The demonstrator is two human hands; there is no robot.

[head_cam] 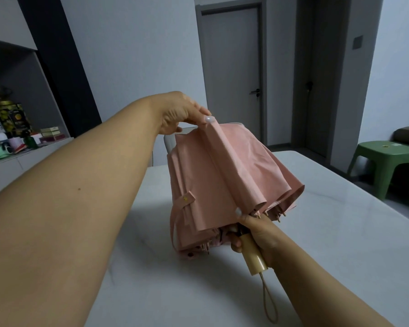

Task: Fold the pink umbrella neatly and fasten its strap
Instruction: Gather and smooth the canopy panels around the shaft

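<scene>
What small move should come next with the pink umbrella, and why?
Probably the left hand, pinching a canopy fold at the far end, should smooth that pleat flat round the pink umbrella. The right hand grips the handle, the canopy hangs loose in open folds, and the strap dangles unfastened.

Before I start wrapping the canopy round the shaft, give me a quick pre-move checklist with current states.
1. Right hand grips the handle: ok.
2. Left hand pinches a fold at the far end of the pink umbrella: ok.
3. Panels pleated flat: not ok, they flare loosely.
4. Strap free and reachable: ok, it hangs unfastened on the left side.
5. Snap on the strap intact: cannot tell.
6. Umbrella over the white table: ok; whether it touches the top, cannot tell.
</scene>
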